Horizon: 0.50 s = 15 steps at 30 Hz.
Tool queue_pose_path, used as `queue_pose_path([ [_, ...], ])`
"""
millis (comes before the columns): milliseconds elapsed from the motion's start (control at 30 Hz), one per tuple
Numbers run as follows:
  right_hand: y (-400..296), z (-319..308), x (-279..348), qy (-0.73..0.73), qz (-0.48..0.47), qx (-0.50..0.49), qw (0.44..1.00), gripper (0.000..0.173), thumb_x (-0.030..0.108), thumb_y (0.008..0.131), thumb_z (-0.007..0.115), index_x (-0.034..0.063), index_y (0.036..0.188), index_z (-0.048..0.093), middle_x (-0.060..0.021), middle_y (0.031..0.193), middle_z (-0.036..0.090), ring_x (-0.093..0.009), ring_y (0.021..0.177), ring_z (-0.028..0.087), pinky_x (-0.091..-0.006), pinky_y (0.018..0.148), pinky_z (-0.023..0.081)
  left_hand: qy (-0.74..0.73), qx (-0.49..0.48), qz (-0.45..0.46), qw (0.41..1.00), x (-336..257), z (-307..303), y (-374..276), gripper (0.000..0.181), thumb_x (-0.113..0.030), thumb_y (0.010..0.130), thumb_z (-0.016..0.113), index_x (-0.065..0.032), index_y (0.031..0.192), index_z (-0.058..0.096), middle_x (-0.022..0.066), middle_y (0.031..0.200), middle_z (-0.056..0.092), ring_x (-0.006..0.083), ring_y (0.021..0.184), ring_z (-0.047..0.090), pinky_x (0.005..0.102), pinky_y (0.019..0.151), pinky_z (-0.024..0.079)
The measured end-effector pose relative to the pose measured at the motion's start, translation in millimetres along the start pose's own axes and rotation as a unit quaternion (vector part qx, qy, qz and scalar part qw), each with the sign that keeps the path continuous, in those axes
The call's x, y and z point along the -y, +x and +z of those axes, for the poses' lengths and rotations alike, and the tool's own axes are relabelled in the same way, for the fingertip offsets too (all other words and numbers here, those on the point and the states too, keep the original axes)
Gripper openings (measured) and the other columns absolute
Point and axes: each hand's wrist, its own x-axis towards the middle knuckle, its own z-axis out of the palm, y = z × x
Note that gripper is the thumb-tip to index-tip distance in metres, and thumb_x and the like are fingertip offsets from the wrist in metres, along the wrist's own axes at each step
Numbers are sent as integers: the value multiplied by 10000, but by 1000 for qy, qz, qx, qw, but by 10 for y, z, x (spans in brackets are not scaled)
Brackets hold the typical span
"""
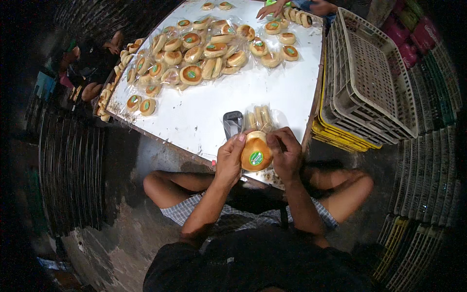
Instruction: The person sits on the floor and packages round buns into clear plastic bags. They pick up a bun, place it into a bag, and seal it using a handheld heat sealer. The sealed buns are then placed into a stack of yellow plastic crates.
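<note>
Between my two hands is a round golden-brown bun (251,146) in clear plastic, its green-and-white round label facing up. My left hand (229,157) grips its left side, thumb near the upper edge. At the opposite edge, my right hand (286,153) pinches the plastic with bent fingers. Just beyond them, more pale buns (259,116) stand on edge in clear plastic on the white table (204,113). A black object (232,122), partly under clear film, lies to their left; I cannot tell what it is.
A large heap of bagged, labelled buns (191,54) covers the far table. Another person's hand (271,10) reaches over a row of buns (298,16). Stacked plastic crates (368,76) stand at the right. Unwrapped buns (105,96) and another person sit beyond the left edge.
</note>
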Motion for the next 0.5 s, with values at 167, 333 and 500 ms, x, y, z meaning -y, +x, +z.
queue_pose_path([
  [167, -201, 16, 62, 22, 44, -14, 999, 261, 154, 964, 638, 37, 749, 547, 32, 696, 521, -46, 646, 448, -225, 569, 376, 57, -86, 8, 995, 78, -152, -126, 329, -264, 1009, 573, 42, 1114, 639, 95, 1002, 692, 139, 895, 660, 259, 799, 539],
  [333, -375, 123, -92, 115, 129, -16, 985, 196, 168, 956, 639, 14, 837, 609, 11, 708, 587, -49, 669, 499, -251, 603, 437, -51, -80, 43, 995, -71, -58, -245, 308, -242, 999, 580, 46, 1102, 616, 141, 979, 701, 197, 904, 687, 314, 816, 571],
  [500, -472, 76, -96, -71, 63, 8, 995, 187, 152, 926, 648, -1, 1020, 595, -109, 963, 630, -163, 805, 603, -308, 715, 502, 32, -65, 20, 997, -116, -304, -259, 282, -189, 1001, 576, 63, 1126, 592, 198, 998, 707, 220, 895, 705, 315, 764, 593],
])
